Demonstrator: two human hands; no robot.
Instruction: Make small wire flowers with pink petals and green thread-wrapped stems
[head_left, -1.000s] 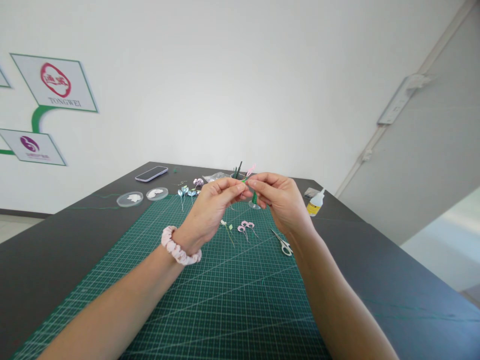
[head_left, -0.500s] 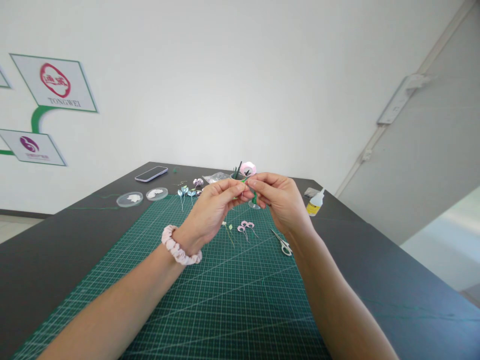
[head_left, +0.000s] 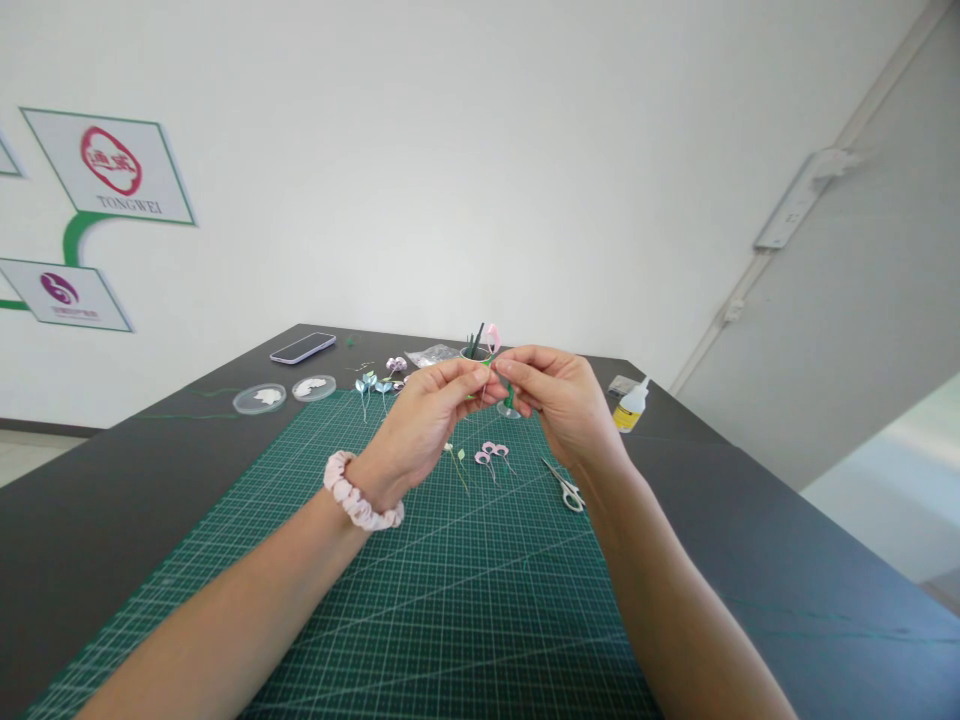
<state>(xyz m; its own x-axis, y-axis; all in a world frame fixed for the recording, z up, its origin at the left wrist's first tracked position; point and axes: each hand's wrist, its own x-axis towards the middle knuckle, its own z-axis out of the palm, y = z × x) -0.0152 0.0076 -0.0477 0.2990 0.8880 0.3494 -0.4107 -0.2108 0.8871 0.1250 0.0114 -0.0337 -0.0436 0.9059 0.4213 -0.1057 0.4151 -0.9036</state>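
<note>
A pink artificial flower (head_left: pixel 492 337) stands up just above my fingertips, turned nearly edge-on. My left hand (head_left: pixel 421 415) pinches its thin wire stem between thumb and forefinger. With fingers closed, my right hand (head_left: pixel 561 400) meets it on the right, holding what looks like narrow green floral tape (head_left: pixel 490 363) at the stem. Both fingertips nearly touch, and they hide most of the stem. Behind and below them stands a green thing on a clear round base (head_left: pixel 508 411), partly covered by my right fingers.
On the green cutting mat (head_left: pixel 450 590) lie small pink flowers (head_left: pixel 491 453), a leafy sprig (head_left: pixel 458 462), blue flowers (head_left: pixel 375 385) and scissors (head_left: pixel 567 490). A glue bottle (head_left: pixel 631 407) stands right. Two clear dishes (head_left: pixel 259 399) and a phone (head_left: pixel 303 348) are left; a cup of dark stems (head_left: pixel 474 350) stands behind.
The pink flower has turned about its stem, from facing me with its dark centre showing to nearly side-on. Both hands stay in almost the same place.
</note>
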